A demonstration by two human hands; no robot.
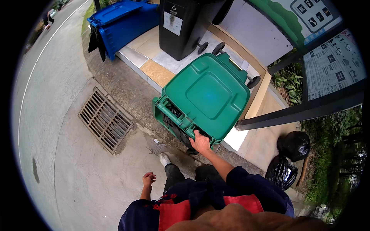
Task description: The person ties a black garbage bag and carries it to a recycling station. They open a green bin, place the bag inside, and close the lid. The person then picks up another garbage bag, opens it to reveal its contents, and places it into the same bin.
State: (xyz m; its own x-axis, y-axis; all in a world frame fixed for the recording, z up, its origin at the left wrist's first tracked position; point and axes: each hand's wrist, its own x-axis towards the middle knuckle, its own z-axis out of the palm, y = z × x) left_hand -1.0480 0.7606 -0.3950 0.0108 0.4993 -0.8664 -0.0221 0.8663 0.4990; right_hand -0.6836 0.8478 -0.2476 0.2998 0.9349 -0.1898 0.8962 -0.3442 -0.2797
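A green wheeled bin (210, 90) is tipped with its mouth end toward me and its two wheels at the far end. Its broad green lid panel faces up. Black plastic lining (175, 129) shows in the gap by the handle bar (181, 118). My right hand (201, 143) grips the bin at the near right end of that bar, fingers curled over the edge; part of the grip is hidden. Low at my left side hangs my left hand (148, 179), apart from the bin, holding nothing, its fingers loosely bent and apart.
Beyond stand a black wheeled bin (179, 42) and a tipped blue bin (123, 25) on a tiled ledge (144, 65). A metal drain grate (106, 119) lies left. Tied black bags (293, 146) rest at right, near a dark post (300, 115) of the sign board.
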